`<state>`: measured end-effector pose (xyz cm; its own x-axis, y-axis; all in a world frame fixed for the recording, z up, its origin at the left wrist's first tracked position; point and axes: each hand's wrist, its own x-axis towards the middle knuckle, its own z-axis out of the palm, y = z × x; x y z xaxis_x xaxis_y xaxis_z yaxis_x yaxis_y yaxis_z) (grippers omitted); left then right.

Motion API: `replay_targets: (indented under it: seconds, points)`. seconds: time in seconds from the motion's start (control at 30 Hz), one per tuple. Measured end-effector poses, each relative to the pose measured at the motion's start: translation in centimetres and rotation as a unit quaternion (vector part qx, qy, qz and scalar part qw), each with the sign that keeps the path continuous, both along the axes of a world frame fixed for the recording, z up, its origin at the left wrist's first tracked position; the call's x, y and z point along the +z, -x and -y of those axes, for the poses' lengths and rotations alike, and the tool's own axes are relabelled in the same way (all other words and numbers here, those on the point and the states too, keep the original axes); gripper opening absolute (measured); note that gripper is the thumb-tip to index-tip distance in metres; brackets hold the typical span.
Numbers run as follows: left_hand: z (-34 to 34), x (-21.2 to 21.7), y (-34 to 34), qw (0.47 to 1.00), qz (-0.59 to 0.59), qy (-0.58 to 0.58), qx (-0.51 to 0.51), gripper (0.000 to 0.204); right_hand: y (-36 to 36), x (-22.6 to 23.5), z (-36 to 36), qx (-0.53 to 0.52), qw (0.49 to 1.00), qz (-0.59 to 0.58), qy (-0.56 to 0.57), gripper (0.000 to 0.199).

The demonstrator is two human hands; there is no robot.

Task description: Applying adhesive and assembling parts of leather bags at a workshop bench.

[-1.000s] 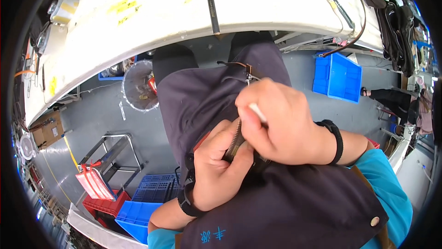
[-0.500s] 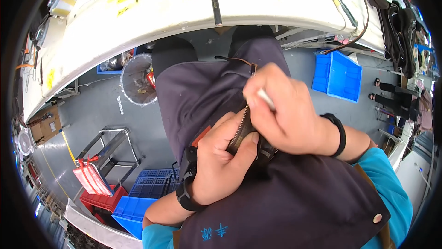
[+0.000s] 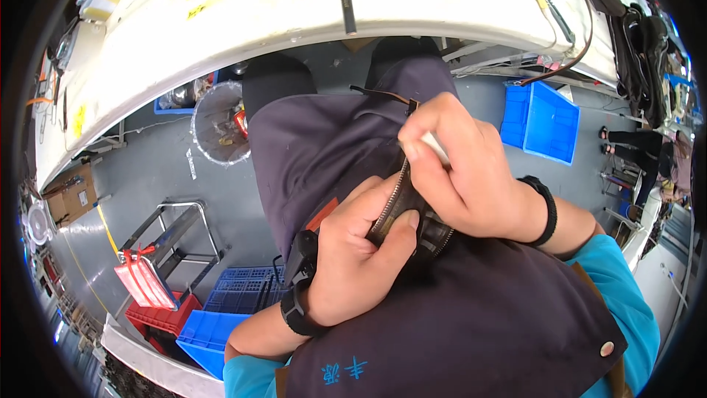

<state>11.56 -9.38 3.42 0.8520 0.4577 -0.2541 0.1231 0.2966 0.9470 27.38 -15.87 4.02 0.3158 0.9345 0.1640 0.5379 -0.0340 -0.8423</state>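
Note:
A dark brown item with metal zipper teeth, apparently a small zippered pouch point(image 3: 426, 237), is held over my lap. My left hand point(image 3: 357, 254) is closed on its near end, the thumb pressed on the inside beside the open row of teeth. In my right hand point(image 3: 475, 173) a small white piece point(image 3: 434, 146) is pinched, its kind not clear. That hand sits at the far end of the teeth, its fingertips touching or very close to them. A thin dark strap point(image 3: 379, 92) extends from the pouch beyond my right fingers. My palms hide much of the pouch.
Ahead is a white worktable point(image 3: 258, 11) with a black strip point(image 3: 345, 0) on it. Below stand a lined waste bin point(image 3: 217, 122) and a blue crate point(image 3: 541, 122). At left are a metal-framed cart point(image 3: 173, 240) and red point(image 3: 166, 313) and blue point(image 3: 210, 335) crates.
Both hands and the pouch have shifted slightly to the right in view. The right fingers have turned a little, showing more of the white piece. Both grips stay closed.

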Motion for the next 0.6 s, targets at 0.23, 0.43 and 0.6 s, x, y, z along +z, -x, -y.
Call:
replay_targets:
  seconds: [0.23, 0.43, 0.6]
  points:
    - [-0.2, -0.1, 0.0, 1.000, -0.007, -0.015, -0.005, 0.037, 0.3, 0.1, 0.7, 0.040, 0.998, 0.026, -0.036, 0.010]
    - [-0.5, 0.3, -0.1, 0.999, -0.009, -0.037, -0.037, 0.036, -0.4, 0.5, 1.1, 0.082, 0.995, 0.059, -0.012, 0.011]
    - [-1.1, 0.6, 0.0, 1.000, -0.004, -0.007, -0.028, 0.035, -3.0, 0.3, -0.2, 0.019, 0.982, -0.186, -0.013, 0.009]
